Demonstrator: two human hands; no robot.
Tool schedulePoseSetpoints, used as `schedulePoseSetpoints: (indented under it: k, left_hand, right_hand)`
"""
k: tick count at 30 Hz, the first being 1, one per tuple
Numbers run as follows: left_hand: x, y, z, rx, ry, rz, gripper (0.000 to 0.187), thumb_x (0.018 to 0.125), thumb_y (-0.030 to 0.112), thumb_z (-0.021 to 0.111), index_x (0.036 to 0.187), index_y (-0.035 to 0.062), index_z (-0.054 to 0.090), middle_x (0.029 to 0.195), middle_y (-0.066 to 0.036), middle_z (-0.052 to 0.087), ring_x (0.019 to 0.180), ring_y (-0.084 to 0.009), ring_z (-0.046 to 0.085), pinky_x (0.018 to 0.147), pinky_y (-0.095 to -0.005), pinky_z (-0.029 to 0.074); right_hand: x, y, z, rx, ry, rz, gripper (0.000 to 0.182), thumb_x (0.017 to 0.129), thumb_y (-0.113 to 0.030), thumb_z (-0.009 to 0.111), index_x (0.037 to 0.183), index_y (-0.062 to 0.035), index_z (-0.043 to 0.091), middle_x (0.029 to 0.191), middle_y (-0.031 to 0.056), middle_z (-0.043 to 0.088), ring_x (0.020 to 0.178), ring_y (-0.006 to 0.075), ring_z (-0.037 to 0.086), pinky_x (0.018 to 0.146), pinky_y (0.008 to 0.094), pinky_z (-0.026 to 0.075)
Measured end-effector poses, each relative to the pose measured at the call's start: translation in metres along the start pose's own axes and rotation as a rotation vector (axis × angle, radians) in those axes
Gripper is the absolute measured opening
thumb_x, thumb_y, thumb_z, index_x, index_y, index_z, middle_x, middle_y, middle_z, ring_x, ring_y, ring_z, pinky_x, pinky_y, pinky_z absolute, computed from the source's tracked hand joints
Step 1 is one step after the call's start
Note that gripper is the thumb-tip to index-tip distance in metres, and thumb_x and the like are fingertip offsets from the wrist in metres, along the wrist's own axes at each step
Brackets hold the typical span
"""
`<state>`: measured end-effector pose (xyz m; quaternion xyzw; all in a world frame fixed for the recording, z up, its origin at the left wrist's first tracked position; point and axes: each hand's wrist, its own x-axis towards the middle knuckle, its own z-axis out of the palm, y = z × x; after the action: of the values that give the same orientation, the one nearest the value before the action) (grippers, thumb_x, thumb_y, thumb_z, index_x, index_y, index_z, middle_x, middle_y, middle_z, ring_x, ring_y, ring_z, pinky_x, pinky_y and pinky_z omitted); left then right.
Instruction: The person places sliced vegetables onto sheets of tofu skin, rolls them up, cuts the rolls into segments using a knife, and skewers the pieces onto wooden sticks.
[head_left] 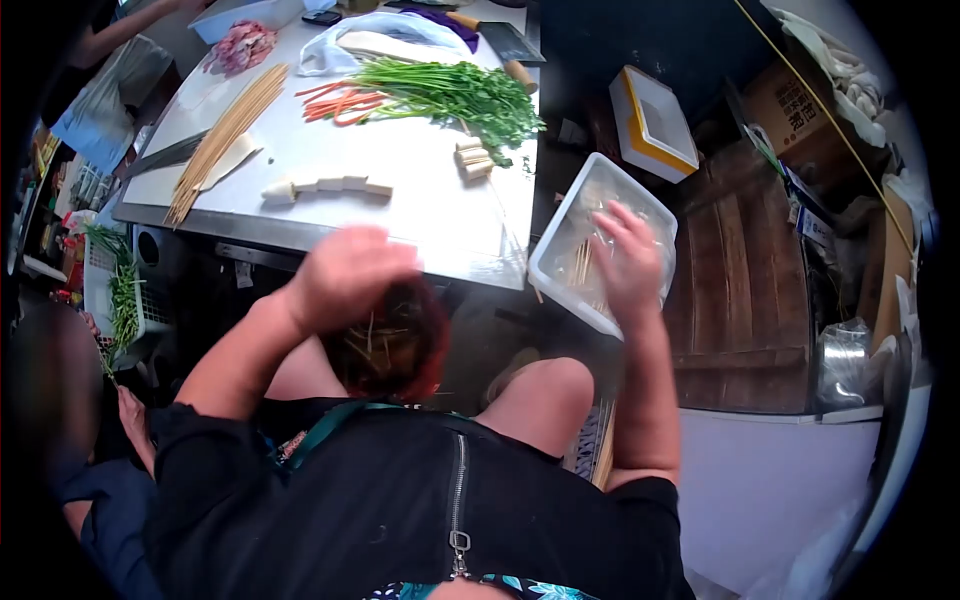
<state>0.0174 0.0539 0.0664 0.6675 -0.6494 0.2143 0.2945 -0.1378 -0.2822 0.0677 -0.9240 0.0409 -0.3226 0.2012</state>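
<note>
My left hand (350,275) is over the near edge of the white table, fingers together and bent over toward the right. A pale patch shows at its fingertips; I cannot tell what it holds. My right hand (630,260) is over a white plastic tub (548,262), fingers apart, with nothing seen in them. Thin wooden sticks (581,268) lie in that tub. On the table a row of white cut chunks (328,187) lies beyond my left hand. Several white pieces (473,158) sit together on a thin stick at the right.
Green herbs (440,95), orange-red strips (340,103), bundled skewers (228,140), a knife (165,155), raw meat (242,47) and a cleaver (510,42) lie on the table. Below stands a dark red container (395,345) with scraps. Another person's hand (133,415) is at the left.
</note>
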Motion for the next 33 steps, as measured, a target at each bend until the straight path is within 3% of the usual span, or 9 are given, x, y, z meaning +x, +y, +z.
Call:
schedulePoseSetpoints:
  k: [2,4,7,10,14,24,28,31,33]
  left_hand:
    - [-0.001,-0.034,0.0,-0.088,0.189,-0.307,0.017,0.091,0.0,0.058,0.105,0.0054,0.068,0.103,-0.011,0.07,0.089,-0.023,0.067,0.083,-0.0336,0.055]
    - [0.016,-0.049,-0.002,-0.51,0.581,-0.698,0.022,0.098,0.001,0.052,0.117,0.0031,0.062,0.107,-0.01,0.068,0.089,-0.0156,0.065,0.083,-0.0277,0.054]
    - [-0.002,-0.088,0.015,-0.645,0.961,-0.651,0.035,0.099,0.001,0.05,0.134,-0.0004,0.047,0.11,-0.011,0.066,0.086,-0.0104,0.062,0.082,-0.0249,0.053]
    - [-0.027,-0.089,0.03,-0.695,0.942,-0.791,0.035,0.098,0.001,0.05,0.133,-0.0006,0.048,0.109,-0.011,0.066,0.082,-0.0085,0.061,0.078,-0.0233,0.054]
    - [-0.021,-0.096,0.015,-0.662,0.91,-0.69,0.031,0.097,-0.001,0.051,0.128,-0.0005,0.052,0.109,-0.009,0.066,0.08,-0.0074,0.06,0.076,-0.0226,0.054]
    - [-0.028,-0.133,-0.008,-0.683,1.123,-0.672,0.024,0.097,0.001,0.051,0.12,-0.0007,0.058,0.103,-0.008,0.067,0.074,-0.0073,0.061,0.073,-0.0211,0.054]
    - [-0.032,-0.134,-0.016,-0.659,1.184,-0.711,0.021,0.098,0.002,0.052,0.117,-0.0004,0.059,0.102,-0.007,0.067,0.073,-0.0072,0.06,0.071,-0.0203,0.054]
    - [-0.032,-0.131,-0.017,-0.664,1.175,-0.725,0.02,0.098,0.002,0.052,0.116,-0.0002,0.059,0.101,-0.007,0.067,0.073,-0.0069,0.06,0.071,-0.0203,0.054]
    - [-0.029,-0.126,-0.011,-0.625,1.099,-0.76,0.021,0.098,0.002,0.051,0.117,0.0004,0.06,0.102,-0.006,0.067,0.072,-0.0066,0.059,0.07,-0.0202,0.054]
  right_hand:
    - [0.014,-0.053,0.042,0.088,0.008,-0.046,0.025,0.082,-0.01,0.072,0.107,-0.0071,0.071,0.115,0.0156,0.065,0.108,0.0326,0.059,0.095,0.0403,0.047]
    - [0.03,-0.088,0.085,0.184,0.008,-0.071,0.022,0.083,-0.009,0.07,0.105,-0.0066,0.071,0.106,0.0127,0.067,0.102,0.0311,0.061,0.089,0.0389,0.048]
    - [0.053,-0.118,0.149,0.259,-0.093,-0.064,0.023,0.083,-0.014,0.071,0.104,-0.0059,0.071,0.102,0.0128,0.067,0.096,0.0317,0.061,0.084,0.0385,0.05]
    - [0.071,-0.132,0.182,0.122,-0.126,-0.091,0.024,0.081,-0.016,0.072,0.103,-0.0062,0.071,0.104,0.012,0.066,0.097,0.0318,0.06,0.086,0.0387,0.05]
    - [0.08,-0.132,0.192,-0.018,-0.327,-0.079,0.026,0.078,-0.018,0.073,0.101,-0.0061,0.071,0.11,0.0099,0.064,0.104,0.0303,0.058,0.091,0.0387,0.048]
    - [0.091,-0.131,0.193,-0.135,-0.316,-0.168,0.016,0.079,-0.013,0.07,0.093,-0.0043,0.07,0.102,0.0086,0.065,0.103,0.0299,0.057,0.092,0.0387,0.046]
    - [0.117,-0.113,0.184,-0.077,-0.224,-0.183,0.015,0.081,-0.012,0.07,0.093,-0.0021,0.069,0.101,0.0116,0.066,0.099,0.0319,0.059,0.091,0.0408,0.047]
    - [0.151,-0.109,0.167,-0.165,-0.032,-0.206,0.012,0.083,-0.01,0.068,0.091,-0.002,0.069,0.101,0.0132,0.066,0.098,0.0322,0.058,0.088,0.0414,0.048]
    - [0.153,-0.103,0.169,-0.211,0.002,-0.259,0.01,0.082,-0.012,0.07,0.084,-0.0022,0.067,0.096,0.013,0.067,0.092,0.0318,0.059,0.085,0.0407,0.048]
